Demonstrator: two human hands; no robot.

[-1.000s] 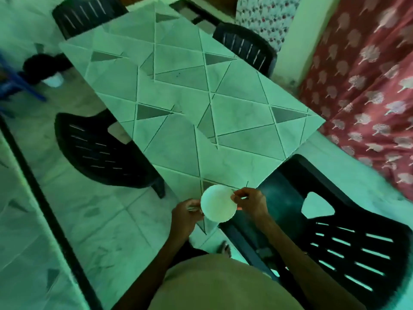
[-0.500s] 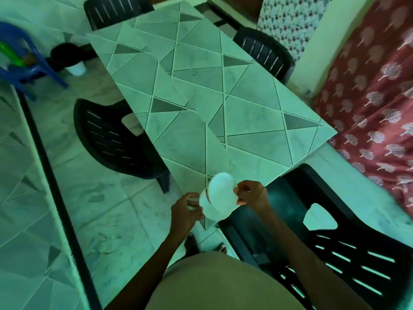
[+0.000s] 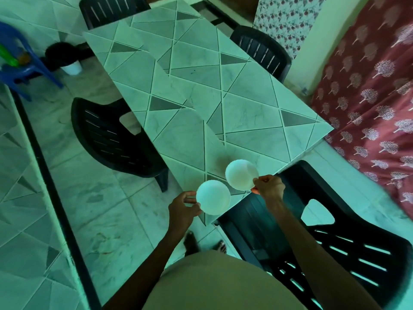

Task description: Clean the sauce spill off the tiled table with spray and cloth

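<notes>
Dark plastic chairs ring the tiled table [image 3: 178,86]: one at its left side [image 3: 111,135], one at the near right [image 3: 335,242] just behind the hands, and two more at the far end [image 3: 111,10] and far right [image 3: 263,52]. A blue chair [image 3: 20,70] and a small white bucket [image 3: 71,67] stand far left on the floor. A red tree-print cloth [image 3: 368,108] hangs along the right. The person's bare feet [image 3: 192,242] show by the table's near corner.

The tabletop is pale marbled tile cut into triangles, with darker grey wedges and light grout lines. A dim dark patch lies on the tile just left of the right bowl; shadow or stain, I cannot tell.

Over the near corner the left hand [image 3: 184,206] pinches the left rim of a white round bowl [image 3: 213,196], thumb and fingers closed on it. The right hand [image 3: 269,186] pinches the near-right rim of a second white bowl [image 3: 241,174], held a little farther in. The two bowls sit just beside each other; whether one is a lid is unclear.
</notes>
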